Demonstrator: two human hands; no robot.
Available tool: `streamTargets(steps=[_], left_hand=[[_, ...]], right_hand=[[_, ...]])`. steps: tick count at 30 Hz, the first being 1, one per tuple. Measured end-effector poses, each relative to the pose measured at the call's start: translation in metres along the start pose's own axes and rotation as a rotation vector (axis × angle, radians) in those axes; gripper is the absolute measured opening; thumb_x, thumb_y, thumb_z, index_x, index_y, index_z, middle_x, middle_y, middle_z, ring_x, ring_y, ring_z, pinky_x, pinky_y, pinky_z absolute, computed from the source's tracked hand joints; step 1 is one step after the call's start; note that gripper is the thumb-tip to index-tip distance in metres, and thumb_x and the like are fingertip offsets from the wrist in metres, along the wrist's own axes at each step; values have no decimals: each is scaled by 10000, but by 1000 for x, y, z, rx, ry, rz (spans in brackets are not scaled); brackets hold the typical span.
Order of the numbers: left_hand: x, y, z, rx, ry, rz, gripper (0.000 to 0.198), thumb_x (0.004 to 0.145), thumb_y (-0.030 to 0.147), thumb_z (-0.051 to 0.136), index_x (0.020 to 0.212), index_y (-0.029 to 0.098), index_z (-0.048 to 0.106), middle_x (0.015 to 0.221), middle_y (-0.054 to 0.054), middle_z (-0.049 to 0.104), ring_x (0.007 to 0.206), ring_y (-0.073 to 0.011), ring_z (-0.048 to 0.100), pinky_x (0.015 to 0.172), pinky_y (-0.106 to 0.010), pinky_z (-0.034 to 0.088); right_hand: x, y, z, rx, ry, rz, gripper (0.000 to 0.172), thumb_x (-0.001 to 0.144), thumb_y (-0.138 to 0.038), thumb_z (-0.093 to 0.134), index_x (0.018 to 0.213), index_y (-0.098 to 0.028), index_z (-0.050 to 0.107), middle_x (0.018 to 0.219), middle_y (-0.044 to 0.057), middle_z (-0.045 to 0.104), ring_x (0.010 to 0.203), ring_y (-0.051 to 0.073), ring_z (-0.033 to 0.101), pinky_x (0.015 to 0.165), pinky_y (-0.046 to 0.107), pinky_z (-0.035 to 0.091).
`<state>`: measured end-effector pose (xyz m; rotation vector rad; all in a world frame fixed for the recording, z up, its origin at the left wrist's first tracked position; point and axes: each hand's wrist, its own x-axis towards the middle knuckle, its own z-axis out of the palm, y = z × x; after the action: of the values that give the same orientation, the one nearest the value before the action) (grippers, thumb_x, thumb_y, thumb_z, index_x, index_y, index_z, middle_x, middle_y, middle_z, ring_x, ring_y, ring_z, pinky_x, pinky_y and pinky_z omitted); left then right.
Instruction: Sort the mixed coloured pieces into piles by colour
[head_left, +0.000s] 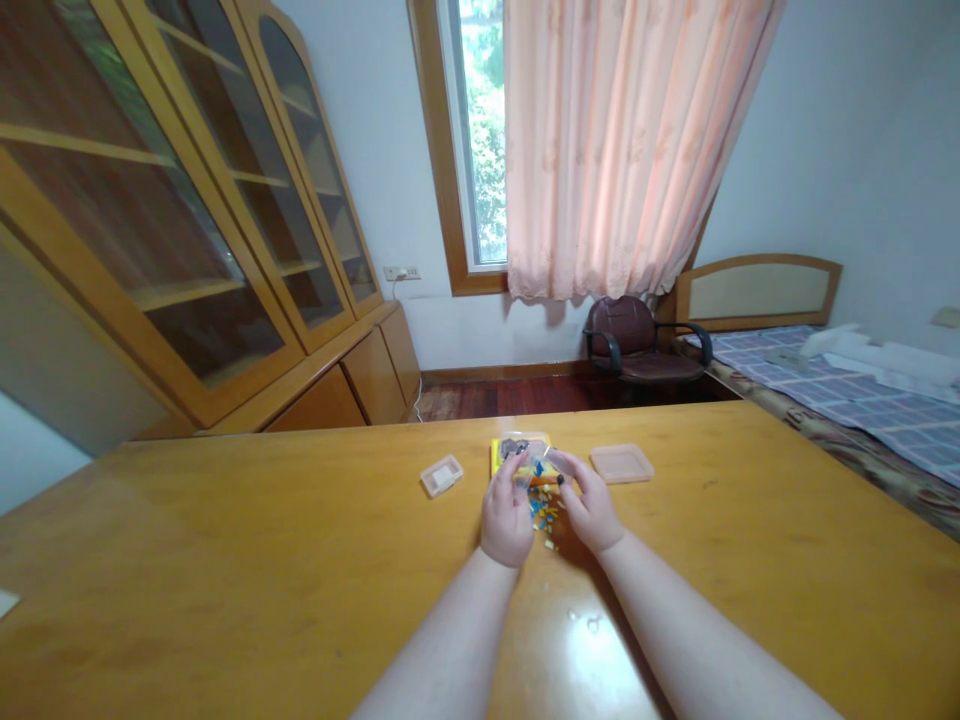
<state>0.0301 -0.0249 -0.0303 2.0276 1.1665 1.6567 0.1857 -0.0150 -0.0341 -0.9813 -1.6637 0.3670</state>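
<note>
Facing me beyond the bench [300, 560] is a tall glass-doored cabinet [210, 200] on the left and a pink curtain [622, 150] over part of the window. My forearms reach in from the near edge, with my left hand [508, 515] and right hand [594, 507] close together above the far middle of the bench. Just behind them lies a flat yellow item [495, 455], mostly hidden. Near my right hand sits a shallow, translucent pinkish tray [622, 464]; left of my left hand is a smaller one [442, 476], with a whitish piece inside. Between my hands is a clear plastic bag [536, 458], thin and shiny, with bright blue showing in its middle. My left fingers [513, 468] are clamped on its left side; my right fingers [571, 466] meet its right edge, thumb below and forefinger above, and I cannot tell whether they pinch it. Smallest are the loose pieces [541, 512] in blue, yellow and cream, scattered on the bench just below the bag.
</note>
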Motion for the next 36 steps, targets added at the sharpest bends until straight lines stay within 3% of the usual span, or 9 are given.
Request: streamTargets(steps=[8,15,19,26,30,36], left_hand=[[4,5,0,163,-88,120,664,689,37,401,1339,167,374,1376,-92,445,1309,-219,346,1101,-463,283],[8,8,3,243,-113,79,681,700,57,425,1363,175,318,1390,-103,418,1311,-228,341,1094,-479,288],[9,8,6,333,-165,119,742,718,184,545,1397,149,247,1406,-142,384,1325,-269,309,1101,-514,248],[7,-1,13,418,-168,18,762,736,301,603,1398,157,253,1347,-164,453,1257,-303,404,1059,-538,301],[5,-3,14,444,-175,-6,800,689,234,613,1399,139,256,1342,-171,451,1255,-311,402,1071,-540,276],[9,-2,12,425,-154,-24,754,714,305,636,1376,162,305,1328,-152,472,1248,-304,407,1076,-562,238]], right_hand=[[-2,5,1,98,18,-17,373,848,-201,431,1210,-226,517,1232,84,577,1137,231,538,989,454,424],[3,-3,2,201,26,59,375,843,-224,463,1213,-232,526,1235,86,578,1146,239,534,1000,465,413],[6,-4,3,363,16,158,372,827,-266,512,1196,-240,543,1222,84,591,1131,237,551,996,470,416],[8,-9,5,532,-80,178,407,806,-397,563,1182,-241,549,1267,99,562,1164,254,529,999,472,410],[6,-10,12,503,-97,182,514,760,-418,628,1214,-212,505,1288,132,536,1177,264,515,990,464,418],[6,-5,19,520,46,325,430,759,-408,626,1130,-209,537,1149,129,625,1049,256,606,922,473,475]])
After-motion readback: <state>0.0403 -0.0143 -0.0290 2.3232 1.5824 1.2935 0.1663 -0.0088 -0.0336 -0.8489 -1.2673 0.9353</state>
